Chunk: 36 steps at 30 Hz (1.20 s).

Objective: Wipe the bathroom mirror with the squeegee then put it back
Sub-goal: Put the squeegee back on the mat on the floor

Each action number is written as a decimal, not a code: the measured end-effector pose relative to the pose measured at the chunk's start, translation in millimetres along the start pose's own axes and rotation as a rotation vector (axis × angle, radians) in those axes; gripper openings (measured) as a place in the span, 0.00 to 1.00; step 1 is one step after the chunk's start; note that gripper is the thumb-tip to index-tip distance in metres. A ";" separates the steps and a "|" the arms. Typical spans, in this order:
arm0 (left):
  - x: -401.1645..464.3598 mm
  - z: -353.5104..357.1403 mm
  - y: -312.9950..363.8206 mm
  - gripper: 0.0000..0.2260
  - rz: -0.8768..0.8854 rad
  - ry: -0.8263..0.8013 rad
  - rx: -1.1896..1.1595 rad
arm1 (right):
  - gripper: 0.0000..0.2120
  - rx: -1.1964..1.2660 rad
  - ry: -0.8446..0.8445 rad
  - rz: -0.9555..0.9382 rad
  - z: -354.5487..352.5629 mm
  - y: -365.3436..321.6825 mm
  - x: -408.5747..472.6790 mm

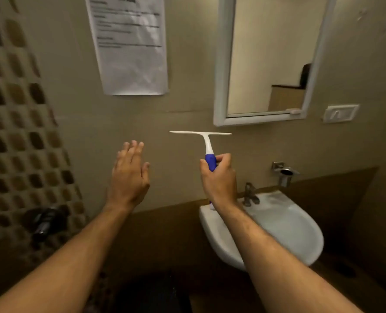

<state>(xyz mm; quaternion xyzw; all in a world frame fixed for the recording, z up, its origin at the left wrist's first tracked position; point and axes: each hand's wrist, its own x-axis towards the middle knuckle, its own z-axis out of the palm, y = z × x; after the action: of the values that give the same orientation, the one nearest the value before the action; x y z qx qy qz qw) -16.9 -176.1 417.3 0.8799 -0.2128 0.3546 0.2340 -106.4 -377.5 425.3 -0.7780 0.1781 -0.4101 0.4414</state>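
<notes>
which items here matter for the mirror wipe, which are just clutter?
In the job:
squeegee, gripped by the right hand
mirror, above it, not touched
left hand, open, holding nothing

Just there:
sink
tap
paper notice
wall switch
metal holder

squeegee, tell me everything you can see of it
The squeegee is T-shaped: a thin white blade bar on top, a curved white neck, a blue grip below. It looks plastic. It is held upright, blade level, in front of the wall below the mirror's lower left corner. Only the right hand grips it.
</notes>
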 end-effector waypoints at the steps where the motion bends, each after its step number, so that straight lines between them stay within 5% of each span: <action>1: -9.2 -1.6 -13.5 0.24 -0.009 -0.015 0.027 | 0.14 -0.009 -0.027 0.009 11.6 0.4 -10.2; 17: -177.3 88.3 -243.0 0.26 -0.148 -0.440 0.193 | 0.12 -0.266 -0.416 0.193 228.3 121.5 -173.1; 25: -286.2 157.4 -277.6 0.28 -0.244 -0.685 0.190 | 0.11 -0.407 -0.595 0.375 261.7 230.4 -243.9; 36: -373.7 253.7 -288.6 0.28 -0.382 -0.803 0.134 | 0.13 -0.568 -0.760 0.531 303.7 357.6 -301.8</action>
<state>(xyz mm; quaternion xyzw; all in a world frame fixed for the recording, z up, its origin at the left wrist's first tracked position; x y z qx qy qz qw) 26.2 -10.2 -90.6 0.9845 -0.0971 -0.0516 0.1364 -15.7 -216.0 -100.9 -0.8885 0.3001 0.0898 0.3354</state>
